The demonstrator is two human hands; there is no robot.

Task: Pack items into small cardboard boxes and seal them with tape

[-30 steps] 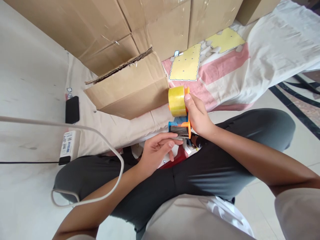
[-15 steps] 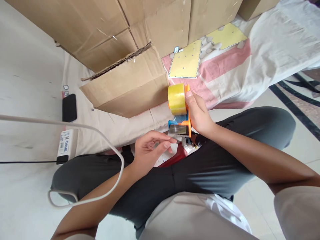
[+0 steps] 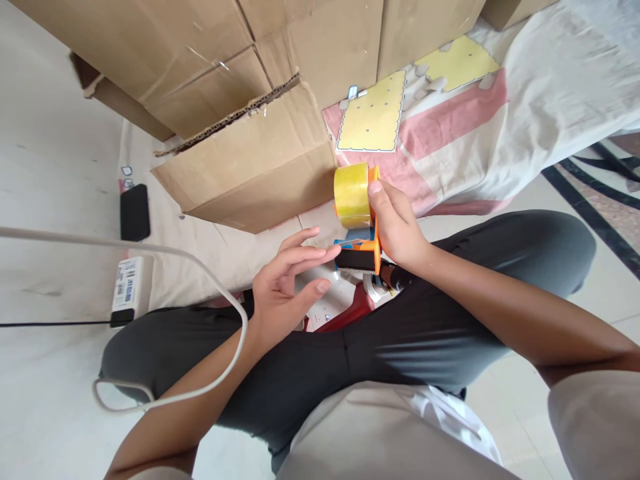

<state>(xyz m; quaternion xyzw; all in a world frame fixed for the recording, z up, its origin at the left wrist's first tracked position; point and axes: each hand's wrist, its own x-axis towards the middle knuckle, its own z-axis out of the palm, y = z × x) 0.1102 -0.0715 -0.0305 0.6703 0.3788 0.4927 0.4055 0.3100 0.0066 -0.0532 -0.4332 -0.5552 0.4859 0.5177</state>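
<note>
My right hand [image 3: 400, 223] grips an orange and blue tape dispenser [image 3: 376, 257] by its side. A wide roll of yellowish tape [image 3: 351, 195] sits on the dispenser, and its toothed cutting edge faces down toward my lap. My left hand [image 3: 287, 283] is open, fingers spread, with the fingertips at the left end of the dispenser's cutter. Whether a finger touches the tape end there, I cannot tell. Just beyond my hands stands a cardboard box [image 3: 250, 170] with its upper edge raised.
Larger cardboard boxes [image 3: 320, 53] stand at the back. Yellow cut-out sheets [image 3: 375, 117] lie on the pink and white cloth [image 3: 450, 127]. At left are a black phone-like object [image 3: 135, 213] and a white labelled box [image 3: 127, 287]. A pale cable [image 3: 200, 263] loops across my left forearm.
My left hand has opened, its fingers lifting up and spreading at the cutter. The tape strip that hung over the cutter now appears raised. My right hand keeps its grip on the dispenser.
</note>
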